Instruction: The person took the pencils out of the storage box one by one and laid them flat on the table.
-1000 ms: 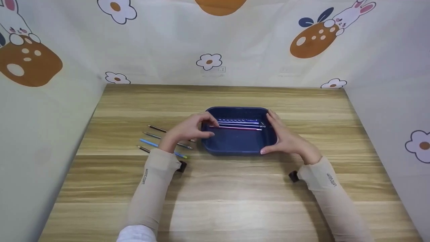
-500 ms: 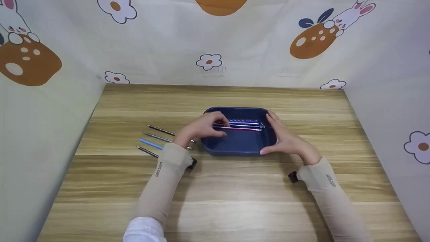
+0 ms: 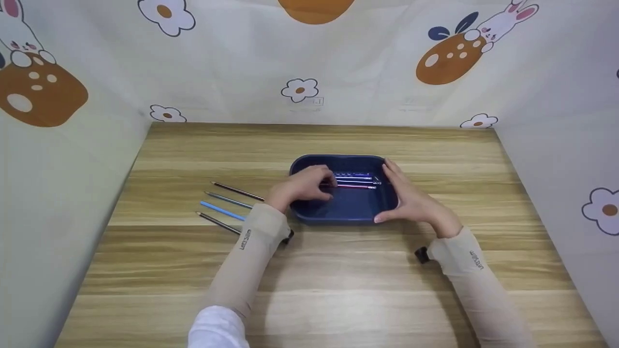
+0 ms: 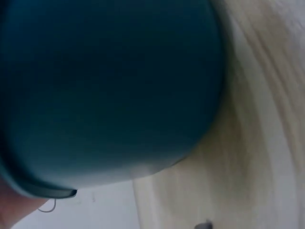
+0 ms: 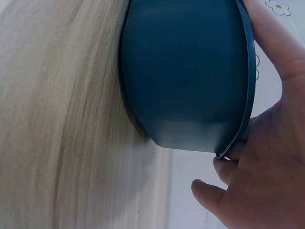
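Observation:
A dark blue rectangular plastic box (image 3: 346, 209) stands on the table, with several pencils (image 3: 355, 186) lying lengthwise toward its far side. My left hand (image 3: 304, 184) reaches over the box's left end, fingers bent down at the pencils and thumb apart from them. The left ends of those pencils are hidden behind it. My right hand (image 3: 411, 200) grips the box's right end, thumb on the near corner and fingers on the far one. In the right wrist view, that hand (image 5: 267, 176) is at the rim of the box (image 5: 186, 76). The left wrist view mostly shows the box's outer wall (image 4: 114, 95).
Left of the box, several more pencils (image 3: 237, 190) lie side by side on the wooden table (image 3: 338, 299), among them a light blue one (image 3: 221, 210). My left forearm covers their right ends. Patterned cloth walls (image 3: 232, 58) enclose the table's back and sides.
My left hand has moved right, farther into the box along the pencils. The right hand and the box stay nearly where they were.

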A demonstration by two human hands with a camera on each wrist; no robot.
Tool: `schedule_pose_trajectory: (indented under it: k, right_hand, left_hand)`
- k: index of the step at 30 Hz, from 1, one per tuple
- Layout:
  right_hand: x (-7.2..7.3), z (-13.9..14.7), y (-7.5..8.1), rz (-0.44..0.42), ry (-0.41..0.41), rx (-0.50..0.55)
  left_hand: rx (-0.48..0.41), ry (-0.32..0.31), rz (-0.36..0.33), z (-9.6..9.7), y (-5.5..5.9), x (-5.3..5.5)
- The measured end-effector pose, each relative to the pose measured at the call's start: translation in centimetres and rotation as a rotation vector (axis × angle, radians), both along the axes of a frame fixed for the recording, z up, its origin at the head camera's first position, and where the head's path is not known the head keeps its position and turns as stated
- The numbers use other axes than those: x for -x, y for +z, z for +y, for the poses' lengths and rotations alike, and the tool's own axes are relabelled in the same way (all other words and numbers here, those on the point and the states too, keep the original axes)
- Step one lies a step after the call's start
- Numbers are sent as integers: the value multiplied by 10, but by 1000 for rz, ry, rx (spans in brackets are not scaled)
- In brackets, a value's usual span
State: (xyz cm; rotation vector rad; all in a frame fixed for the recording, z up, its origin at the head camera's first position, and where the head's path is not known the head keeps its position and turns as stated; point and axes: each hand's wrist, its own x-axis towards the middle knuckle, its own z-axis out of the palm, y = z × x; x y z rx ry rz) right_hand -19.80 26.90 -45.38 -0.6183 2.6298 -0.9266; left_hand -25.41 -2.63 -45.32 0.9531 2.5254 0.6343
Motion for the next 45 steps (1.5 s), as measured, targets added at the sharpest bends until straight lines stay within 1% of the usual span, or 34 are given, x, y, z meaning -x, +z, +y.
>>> schedule_pose_trajectory:
  k: [6, 9, 13, 16, 22, 27, 32, 37, 41, 45]
  right_hand:
    - [0, 0, 1, 5, -7, -6]
    - [0, -1, 0, 7, -3, -9]
    - [-1, -2, -1, 9, 2, -4]
    - [-1, -2, -1, 7, 0, 3]
    - [-1, -1, -3, 9, -3, 10]
    - [-1, -2, -3, 15, -5, 15]
    - [0, -2, -3, 20, 2, 16]
    - [1, -2, -2, 16, 5, 14]
    - [1, -1, -3, 9, 2, 15]
    - [2, 0, -3, 17, 2, 8]
  left_hand:
    - [-5, -13, 40, 6, -7, 3]
    - [-19, -8, 39, 8, -11, 3]
    - [-38, 11, 21, 11, -15, 3]
    - [-31, 21, 4, 14, -17, 3]
    - [-16, -4, -38, 18, -21, 5]
    - [-17, -16, -47, 19, -23, 6]
    - [-28, -18, -72, 17, -21, 4]
    - [-114, -15, -107, 14, -16, 3]
    - [-177, -30, -97, 12, -10, 4]
    - [-209, -32, -85, 8, -3, 3]
